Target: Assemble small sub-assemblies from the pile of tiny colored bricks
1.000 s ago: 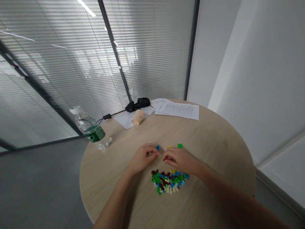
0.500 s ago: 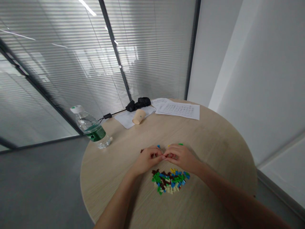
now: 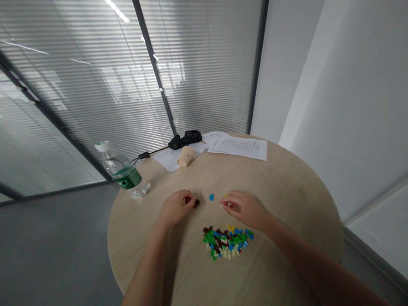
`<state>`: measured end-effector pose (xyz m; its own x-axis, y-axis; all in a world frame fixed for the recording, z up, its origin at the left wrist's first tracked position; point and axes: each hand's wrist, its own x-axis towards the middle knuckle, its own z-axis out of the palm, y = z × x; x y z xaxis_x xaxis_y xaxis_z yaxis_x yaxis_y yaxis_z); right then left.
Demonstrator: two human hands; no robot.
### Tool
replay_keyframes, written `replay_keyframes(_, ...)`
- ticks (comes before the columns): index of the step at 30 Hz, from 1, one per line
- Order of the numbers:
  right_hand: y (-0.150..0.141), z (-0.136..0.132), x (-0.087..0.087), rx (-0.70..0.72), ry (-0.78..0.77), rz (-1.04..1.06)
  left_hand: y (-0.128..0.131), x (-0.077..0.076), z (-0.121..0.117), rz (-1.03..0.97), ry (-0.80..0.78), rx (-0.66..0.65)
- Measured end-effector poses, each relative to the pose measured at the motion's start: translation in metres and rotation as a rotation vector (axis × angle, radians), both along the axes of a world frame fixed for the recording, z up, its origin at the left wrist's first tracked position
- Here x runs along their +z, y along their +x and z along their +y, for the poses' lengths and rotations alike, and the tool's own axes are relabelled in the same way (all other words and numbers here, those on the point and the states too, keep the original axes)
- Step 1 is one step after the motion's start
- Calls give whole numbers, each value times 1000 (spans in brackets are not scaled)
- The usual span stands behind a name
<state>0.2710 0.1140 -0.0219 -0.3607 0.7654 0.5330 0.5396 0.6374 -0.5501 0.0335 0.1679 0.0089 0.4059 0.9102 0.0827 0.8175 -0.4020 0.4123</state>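
A pile of small coloured bricks (image 3: 227,242), green, brown, blue, cream and yellow, lies on the round wooden table (image 3: 287,191) in front of me. My left hand (image 3: 175,209) rests left of the pile, fingers curled, its tips pinched on a small brown brick (image 3: 195,202) that sits on the table. My right hand (image 3: 244,209) is beyond the pile, fingers curled in a pinch around a small piece that I cannot make out. A single blue brick (image 3: 211,196) lies between the two hands. A yellow brick (image 3: 225,195) peeks out behind my right hand's fingertips.
A water bottle with a green label (image 3: 123,171) lies on its side at the table's left edge. At the back are a tipped paper cup (image 3: 185,156), printed sheets (image 3: 239,147), a black bundle (image 3: 186,137) with a cable, and a glass wall with blinds.
My hands, which met fingertip to fingertip above the pile, have parted. The left hand moved left and set down on a brown brick; the right hand stayed roughly in place.
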Motion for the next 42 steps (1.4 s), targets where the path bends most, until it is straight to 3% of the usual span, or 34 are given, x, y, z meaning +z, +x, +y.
replay_keyframes(5, 0, -1, 0, 7, -20, -4, -2, 1, 0, 177, -16, 76)
replay_keyframes(13, -1, -1, 2, 9, -5, -25, 1, 2, -2, 258, -22, 72)
replay_keyframes(42, 1, -2, 4, 15, -3, -101, -8, 1, 1, 193, 6, 93)
